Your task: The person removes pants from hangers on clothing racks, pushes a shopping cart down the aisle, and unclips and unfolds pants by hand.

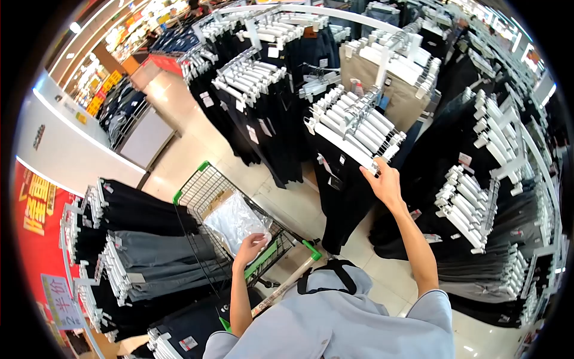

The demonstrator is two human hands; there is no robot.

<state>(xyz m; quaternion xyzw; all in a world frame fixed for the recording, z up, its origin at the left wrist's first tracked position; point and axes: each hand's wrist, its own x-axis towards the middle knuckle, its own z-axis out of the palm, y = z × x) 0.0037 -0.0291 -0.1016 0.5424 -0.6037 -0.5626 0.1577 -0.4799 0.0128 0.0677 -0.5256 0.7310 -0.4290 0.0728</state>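
My right hand (pixel 384 184) is closed on the end of a white hanger (pixel 344 143) at the front of a rack. Black trousers (pixel 338 185) hang from that hanger, with small tags near the waist. Behind it, several more white hangers (pixel 365 116) sit close together on the rail. My left hand (pixel 252 246) is over the near end of a shopping cart (pixel 202 200), its fingers loosely bent and apart. Right beside its fingers lies a clear plastic-wrapped package (pixel 233 218) in the cart; whether they touch it I cannot tell.
Grey trousers (pixel 164 260) and black ones hang on a rack left of the cart. More trousers on white hangers (pixel 469 200) crowd the right side. A rack of black trousers (pixel 263 119) stands ahead. The tiled aisle (pixel 191 113) runs off at the upper left.
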